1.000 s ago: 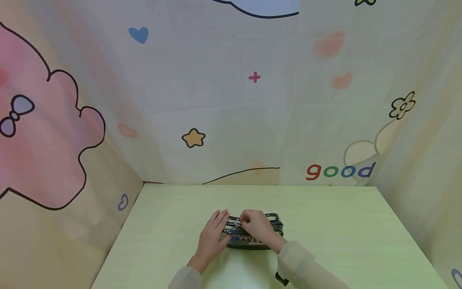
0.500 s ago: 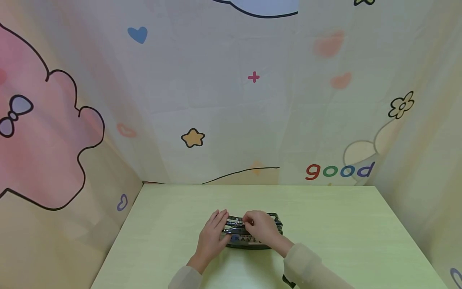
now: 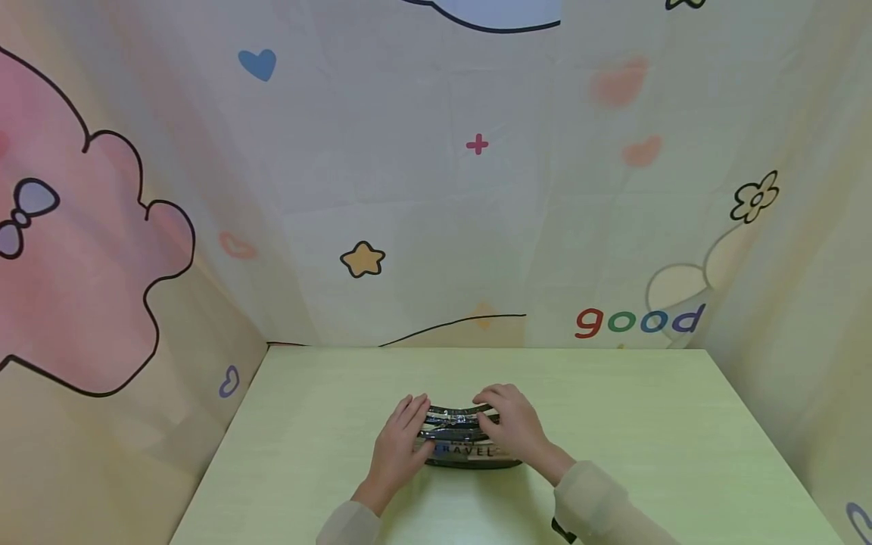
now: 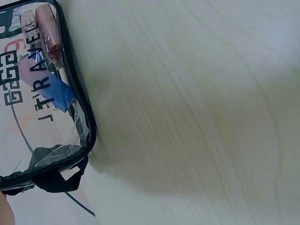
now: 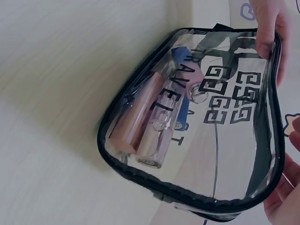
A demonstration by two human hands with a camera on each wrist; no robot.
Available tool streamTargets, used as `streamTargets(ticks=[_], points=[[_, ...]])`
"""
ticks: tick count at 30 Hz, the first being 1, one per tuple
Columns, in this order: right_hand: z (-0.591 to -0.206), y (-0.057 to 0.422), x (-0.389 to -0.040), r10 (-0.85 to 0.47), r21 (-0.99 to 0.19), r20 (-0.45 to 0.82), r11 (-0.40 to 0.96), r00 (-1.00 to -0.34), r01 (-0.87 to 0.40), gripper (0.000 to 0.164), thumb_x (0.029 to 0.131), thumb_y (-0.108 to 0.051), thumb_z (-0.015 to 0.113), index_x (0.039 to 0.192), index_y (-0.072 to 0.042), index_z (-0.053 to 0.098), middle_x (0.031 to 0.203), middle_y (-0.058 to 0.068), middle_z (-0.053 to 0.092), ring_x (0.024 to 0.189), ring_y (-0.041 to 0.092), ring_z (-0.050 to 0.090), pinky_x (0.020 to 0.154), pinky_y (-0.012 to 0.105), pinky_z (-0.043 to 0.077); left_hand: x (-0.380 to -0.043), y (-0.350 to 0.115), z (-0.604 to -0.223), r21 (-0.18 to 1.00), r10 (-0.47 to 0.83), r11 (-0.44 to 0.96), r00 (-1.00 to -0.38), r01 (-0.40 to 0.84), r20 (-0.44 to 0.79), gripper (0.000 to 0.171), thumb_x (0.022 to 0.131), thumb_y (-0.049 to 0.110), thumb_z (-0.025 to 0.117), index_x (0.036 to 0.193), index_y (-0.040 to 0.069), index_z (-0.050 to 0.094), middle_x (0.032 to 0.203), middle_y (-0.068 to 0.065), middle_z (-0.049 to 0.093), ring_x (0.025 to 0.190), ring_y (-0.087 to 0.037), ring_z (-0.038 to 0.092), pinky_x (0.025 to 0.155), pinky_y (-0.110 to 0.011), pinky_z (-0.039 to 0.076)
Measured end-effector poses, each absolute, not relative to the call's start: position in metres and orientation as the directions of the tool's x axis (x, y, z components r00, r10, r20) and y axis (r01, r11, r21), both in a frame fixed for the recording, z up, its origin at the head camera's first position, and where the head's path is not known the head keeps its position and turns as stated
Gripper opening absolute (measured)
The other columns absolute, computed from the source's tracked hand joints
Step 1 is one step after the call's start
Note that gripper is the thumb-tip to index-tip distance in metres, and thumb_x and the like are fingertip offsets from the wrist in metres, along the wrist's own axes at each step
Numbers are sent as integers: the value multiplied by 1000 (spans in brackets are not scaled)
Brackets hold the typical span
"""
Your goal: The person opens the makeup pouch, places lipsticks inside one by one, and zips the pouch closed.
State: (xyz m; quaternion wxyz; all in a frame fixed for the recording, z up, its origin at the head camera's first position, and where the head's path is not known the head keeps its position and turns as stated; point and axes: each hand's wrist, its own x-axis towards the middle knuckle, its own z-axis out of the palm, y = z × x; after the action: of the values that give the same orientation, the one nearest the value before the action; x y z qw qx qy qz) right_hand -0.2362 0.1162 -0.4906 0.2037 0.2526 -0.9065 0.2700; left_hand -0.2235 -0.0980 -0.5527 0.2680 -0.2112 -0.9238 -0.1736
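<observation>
A clear zip pouch [image 3: 470,435] with black edging and the word TRAVEL stands on the table in the head view. My left hand [image 3: 398,440] grips its left end, thumb in front and fingers over the back. At the right end, my right hand [image 3: 518,425] holds the top, its thumb on the near side and fingers curved over the far edge. Through the plastic in the right wrist view show a rose-gold tube [image 5: 137,112], a clear tube [image 5: 159,129], and blue and pink items. The pouch's right end is partly hidden by the right hand.
The pale green table [image 3: 327,386] extends all around the pouch. Behind it hangs a printed curtain [image 3: 422,189] with hearts, stars and the word good. A black fabric loop [image 4: 61,180] sticks out from the pouch's end in the left wrist view.
My right hand has slid right along the pouch's top; its pinching fingers have spread to take the right end. The pouch's top edge now bows. My left hand stays put.
</observation>
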Motion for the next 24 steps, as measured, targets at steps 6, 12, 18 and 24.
streamTargets(ticks=[6,12,18,24], points=[[-495,126,-238,-373,-321,584,710,-721,-627,20,72,-15,68,92,-13,66,96,3,63,92,22,56,78,40,45,-224,-98,-552,209,300,842,-753,498,585,61,70,23,68,125,7,50,129,-2,49,121,-25,44,98,-34,38],[-503,133,-237,-402,-290,592,703,-699,-650,24,73,-18,67,95,-8,67,100,8,63,97,27,55,81,46,43,-223,-98,-552,203,303,844,-753,497,584,61,70,24,68,126,7,50,130,-2,49,121,-25,43,98,-34,38],[-512,140,-236,-425,-265,578,710,-697,-653,26,75,-21,65,97,-10,66,107,10,62,103,30,54,85,48,42,-224,-98,-554,202,300,843,-748,499,592,60,69,23,68,125,7,51,130,-1,49,121,-24,43,98,-33,38],[-516,144,-235,-424,-278,580,699,-695,-659,32,75,-22,65,104,-9,64,115,13,59,108,33,52,86,50,41,-225,-99,-555,193,302,842,-737,504,605,61,69,24,68,125,8,50,129,-2,50,121,-23,43,98,-33,38]])
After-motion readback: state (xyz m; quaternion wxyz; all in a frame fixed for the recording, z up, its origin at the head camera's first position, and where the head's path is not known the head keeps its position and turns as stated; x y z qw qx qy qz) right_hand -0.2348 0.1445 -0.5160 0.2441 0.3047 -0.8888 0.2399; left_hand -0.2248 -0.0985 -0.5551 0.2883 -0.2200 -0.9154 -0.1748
